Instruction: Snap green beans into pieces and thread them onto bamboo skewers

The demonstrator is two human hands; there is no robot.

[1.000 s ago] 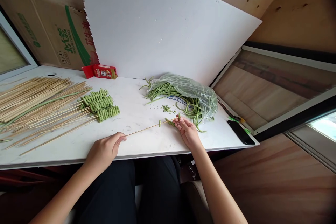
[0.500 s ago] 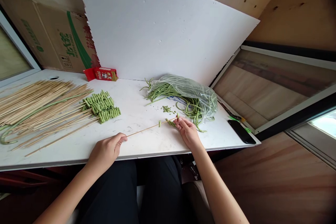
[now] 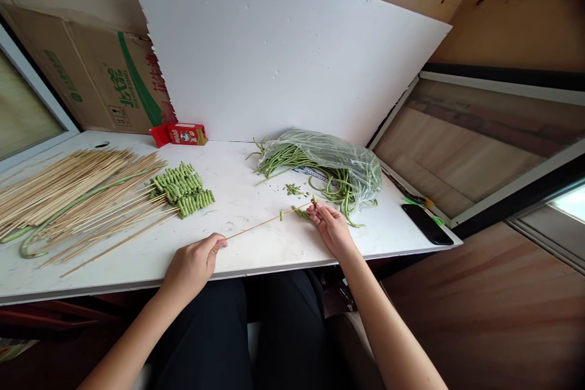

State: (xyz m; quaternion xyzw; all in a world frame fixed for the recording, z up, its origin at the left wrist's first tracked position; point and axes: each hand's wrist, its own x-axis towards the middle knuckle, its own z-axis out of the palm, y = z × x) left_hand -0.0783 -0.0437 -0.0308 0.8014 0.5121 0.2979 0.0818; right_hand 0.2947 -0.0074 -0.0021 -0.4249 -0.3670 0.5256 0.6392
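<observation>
My left hand [image 3: 194, 262] is closed round the near end of a thin wooden skewer [image 3: 253, 228] above the front of the table. One short green bean piece [image 3: 281, 215] sits on the skewer partway along. At the skewer's far tip, my right hand [image 3: 329, 225] pinches another green bean piece [image 3: 314, 200] between thumb and fingers. A few cut pieces [image 3: 302, 212] lie on the table just beside the right fingers. To the left are several filled skewers of bean pieces [image 3: 183, 186], stacked with their bare ends pointing left.
Many bare skewers [image 3: 68, 183] are spread at the left, a long bean [image 3: 86, 195] across them. A clear plastic bag [image 3: 338, 152] of long beans lies at the back right, near small trimmings [image 3: 295, 189]. A black phone [image 3: 426, 224] and a red box [image 3: 187, 134] rest on the table.
The view has shifted slightly. Both hands keep their hold on the skewer and the bean piece at its tip; little else differs.
</observation>
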